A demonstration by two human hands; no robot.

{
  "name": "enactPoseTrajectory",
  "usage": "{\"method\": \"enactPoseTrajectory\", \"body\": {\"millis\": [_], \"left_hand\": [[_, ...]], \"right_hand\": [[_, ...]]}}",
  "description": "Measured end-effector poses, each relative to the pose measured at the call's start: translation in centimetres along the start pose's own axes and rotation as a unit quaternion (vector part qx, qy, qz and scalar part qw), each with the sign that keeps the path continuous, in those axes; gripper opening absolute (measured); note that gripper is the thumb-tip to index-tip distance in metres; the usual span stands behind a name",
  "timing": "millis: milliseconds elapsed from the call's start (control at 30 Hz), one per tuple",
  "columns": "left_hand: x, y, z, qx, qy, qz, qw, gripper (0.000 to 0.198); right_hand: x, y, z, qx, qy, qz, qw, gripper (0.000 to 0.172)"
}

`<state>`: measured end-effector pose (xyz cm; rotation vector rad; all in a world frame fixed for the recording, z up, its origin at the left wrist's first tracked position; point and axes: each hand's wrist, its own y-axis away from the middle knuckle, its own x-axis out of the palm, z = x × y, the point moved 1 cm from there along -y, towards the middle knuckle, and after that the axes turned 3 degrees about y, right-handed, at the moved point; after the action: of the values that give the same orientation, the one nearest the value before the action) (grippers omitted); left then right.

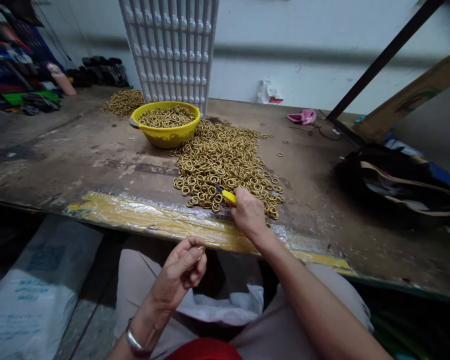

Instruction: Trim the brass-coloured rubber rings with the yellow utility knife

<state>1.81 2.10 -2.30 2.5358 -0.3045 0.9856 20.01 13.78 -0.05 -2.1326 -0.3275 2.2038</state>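
My right hand (248, 211) is closed around a yellow utility knife (228, 196), its dark tip pointing left over the near edge of a pile of brass-coloured rings (225, 160). Below the table edge, my left hand (183, 267) pinches a single brass-coloured ring (201, 251) between thumb and fingers. Behind the pile's left side stands a yellow basin (168, 136) filled with more such rings.
A smaller ring heap (123, 103) lies behind the basin, near an upright grey ribbed panel (172, 50). Yellow tape (135, 212) covers the table's front edge. At right sit a black bag (360, 185) and a pink cloth (303, 117). An open white bag (225, 307) hangs between my knees.
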Motion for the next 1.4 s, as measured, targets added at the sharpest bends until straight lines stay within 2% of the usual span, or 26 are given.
{"method": "enactPoseTrajectory", "body": {"millis": [100,167,333,633,733,800,833,867,933,1000,1067,1100,1167,1300,1400], "left_hand": [[0.0,-0.1,0.0,-0.035,0.063,0.023,0.997,0.027],[-0.1,-0.3,-0.1,-0.047,0.085,0.014,0.995,0.027],[-0.1,-1.2,0.2,-0.060,0.057,-0.043,0.996,0.025],[-0.4,-1.4,0.4,-0.067,0.042,-0.066,0.995,0.027],[-0.5,-1.4,0.5,-0.053,0.032,-0.075,0.995,0.027],[-0.4,-1.4,0.3,-0.037,0.023,-0.081,0.996,0.029],[-0.4,-1.4,0.2,-0.028,0.019,-0.083,0.996,0.030],[-0.3,-1.4,0.0,-0.019,0.016,-0.085,0.996,0.031],[0.0,-1.5,-0.5,-0.001,0.017,-0.083,0.996,0.031],[0.2,-1.5,-1.0,0.016,0.026,-0.075,0.997,0.029],[0.4,-1.5,-1.5,0.028,0.036,-0.063,0.997,0.024],[0.4,-1.4,-1.6,0.030,0.039,-0.056,0.997,0.023],[0.6,-1.4,-1.8,0.028,0.042,-0.046,0.998,0.023],[0.6,-1.4,-1.8,0.016,0.032,-0.034,0.999,0.030],[0.5,-1.6,-1.9,0.037,-0.008,-0.055,0.998,0.031]], "right_hand": [[0.2,-0.9,-0.4,0.001,0.019,0.027,0.999,0.013],[0.1,-1.1,-0.7,-0.001,0.023,0.030,0.999,0.013],[0.2,-1.0,-1.2,-0.008,0.023,0.027,0.999,0.012],[0.4,-1.4,-1.4,-0.007,0.021,0.056,0.998,0.013],[-0.4,-0.7,-1.1,-0.008,-0.025,0.028,0.999,0.011],[-1.1,0.1,-0.4,-0.011,-0.140,0.021,0.990,0.010],[-1.4,0.6,0.1,-0.019,-0.229,0.043,0.972,0.013],[-1.6,1.2,0.6,-0.029,-0.328,0.086,0.940,0.017],[-2.0,2.2,1.9,-0.037,-0.501,0.200,0.841,0.022],[-2.1,3.0,2.9,-0.021,-0.601,0.289,0.745,0.025],[-2.3,3.5,3.5,0.005,-0.650,0.326,0.686,0.029],[-2.4,3.6,3.6,0.012,-0.666,0.332,0.668,0.030],[-2.5,3.6,3.7,0.011,-0.681,0.332,0.653,0.032],[-2.8,3.6,3.5,-0.017,-0.674,0.328,0.661,0.031],[-2.8,3.7,3.6,-0.005,-0.678,0.324,0.660,0.029]]}}
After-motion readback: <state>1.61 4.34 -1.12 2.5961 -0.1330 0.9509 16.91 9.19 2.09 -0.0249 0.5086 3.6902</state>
